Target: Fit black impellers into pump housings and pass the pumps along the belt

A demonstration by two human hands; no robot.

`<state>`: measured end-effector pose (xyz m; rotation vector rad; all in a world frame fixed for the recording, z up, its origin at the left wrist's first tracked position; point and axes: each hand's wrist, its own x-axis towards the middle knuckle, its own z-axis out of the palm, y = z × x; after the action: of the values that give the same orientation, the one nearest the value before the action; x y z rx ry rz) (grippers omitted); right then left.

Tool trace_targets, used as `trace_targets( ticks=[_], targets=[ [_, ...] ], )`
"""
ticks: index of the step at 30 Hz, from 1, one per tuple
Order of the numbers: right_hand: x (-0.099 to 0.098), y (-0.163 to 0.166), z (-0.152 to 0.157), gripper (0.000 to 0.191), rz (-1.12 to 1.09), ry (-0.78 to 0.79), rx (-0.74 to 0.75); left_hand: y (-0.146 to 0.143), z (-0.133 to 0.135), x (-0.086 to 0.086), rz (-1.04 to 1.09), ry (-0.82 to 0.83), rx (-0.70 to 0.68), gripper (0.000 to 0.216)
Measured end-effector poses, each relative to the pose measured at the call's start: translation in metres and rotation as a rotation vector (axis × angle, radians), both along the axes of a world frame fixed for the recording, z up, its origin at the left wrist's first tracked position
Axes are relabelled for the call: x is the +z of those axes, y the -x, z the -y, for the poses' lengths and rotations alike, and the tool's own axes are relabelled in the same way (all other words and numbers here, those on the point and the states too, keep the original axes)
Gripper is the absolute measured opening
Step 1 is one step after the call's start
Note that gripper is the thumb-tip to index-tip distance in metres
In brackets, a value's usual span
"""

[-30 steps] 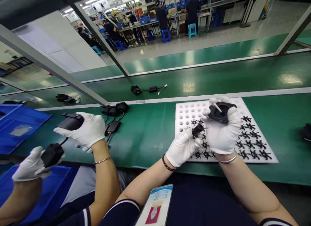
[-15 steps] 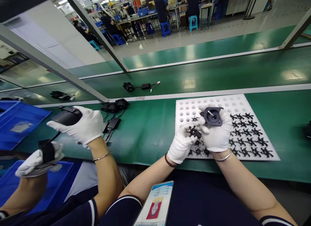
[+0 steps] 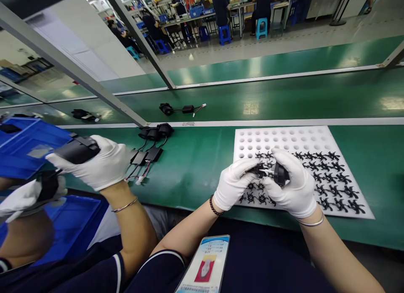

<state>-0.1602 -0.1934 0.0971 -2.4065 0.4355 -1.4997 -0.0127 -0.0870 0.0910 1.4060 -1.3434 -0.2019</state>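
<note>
Four white-gloved hands show: the person's left hand (image 3: pixel 235 181) and right hand (image 3: pixel 293 188) at 4 o'clock, and two co-worker's hands (image 3: pixel 94 167) at 9 o'clock. One white foam tray (image 3: pixel 284 137) lies at 3 o'clock, holding well over twenty black impellers (image 3: pixel 328 175); the hands hide some, so the exact count cannot be told. The left hand pinches one held impeller (image 3: pixel 259 170), and the right grips one round black housing (image 3: pixel 280 174). Wired black units (image 3: pixel 154 133) lie in three clusters on the green belt (image 3: pixel 195 167), from 9 to 11 o'clock. Two blue bins (image 3: pixel 28 139) sit at 8 and 9 o'clock.

Head cam; fwd-down; close-up
</note>
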Motion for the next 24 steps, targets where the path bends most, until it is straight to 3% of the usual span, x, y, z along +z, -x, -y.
trace_targets(
  ticks=[8, 11, 13, 16, 19, 21, 24],
  targets=[
    [0.009, 0.009, 0.006, 0.067, -0.092, 0.171, -0.013, -0.014, 0.001, 0.015, 0.305, 0.02, -0.113, 0.032],
    [0.006, 0.005, 0.002, 0.063, -0.113, 0.104, 0.041, -0.01, -0.002, 0.024, 0.384, -0.028, -0.15, 0.029],
    [0.001, 0.0, -0.006, 0.055, -0.02, -0.166, 0.132, -0.003, -0.004, 0.028, 0.368, -0.027, -0.136, 0.03],
    [-0.004, -0.01, -0.022, 0.037, 0.261, -0.91, 0.307, 0.007, -0.004, 0.025, 0.214, -0.014, -0.054, 0.056],
    [-0.003, -0.02, -0.031, 0.04, 0.451, -1.62, 0.52, 0.012, 0.0, 0.013, 0.072, -0.047, -0.058, 0.093],
    [-0.001, -0.026, -0.028, 0.04, 0.55, -1.871, 0.59, 0.016, -0.001, 0.005, -0.025, -0.087, -0.155, 0.098],
    [0.003, -0.031, -0.008, 0.034, 0.748, -1.922, 0.462, 0.026, -0.014, 0.0, -0.201, -0.218, -0.442, 0.087]
  ],
)
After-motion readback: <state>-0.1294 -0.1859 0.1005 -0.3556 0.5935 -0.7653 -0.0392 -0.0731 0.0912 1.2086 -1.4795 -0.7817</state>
